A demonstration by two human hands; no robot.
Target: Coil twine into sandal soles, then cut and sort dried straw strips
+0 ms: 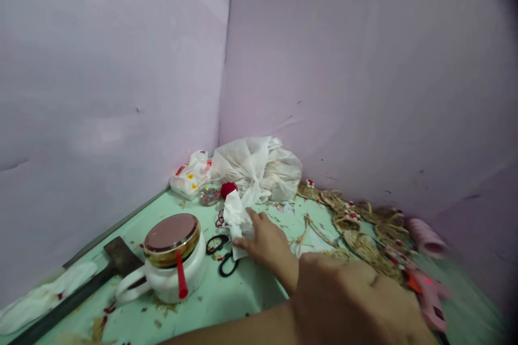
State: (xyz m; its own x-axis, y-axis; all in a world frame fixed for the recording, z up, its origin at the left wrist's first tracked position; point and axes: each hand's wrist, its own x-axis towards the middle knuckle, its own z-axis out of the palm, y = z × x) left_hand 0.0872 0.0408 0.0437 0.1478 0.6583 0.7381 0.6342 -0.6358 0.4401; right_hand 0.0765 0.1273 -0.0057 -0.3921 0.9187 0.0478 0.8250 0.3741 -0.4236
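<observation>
White tissue (235,214): right of mug (164,283) | right hand (270,238): grip pinching it | left hand (348,296): further right, grip I cannot tell

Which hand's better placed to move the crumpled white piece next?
Likely the right hand: it's right at the crumpled white piece. The left hand is farther from it, closer to the camera.

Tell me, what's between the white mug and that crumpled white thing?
Black scissor handles lie between the mug and the crumpled thing, in the head view.

left hand (356,296) blurred, pink spool (427,236) blurred, hammer handle (73,298) cropped
</observation>
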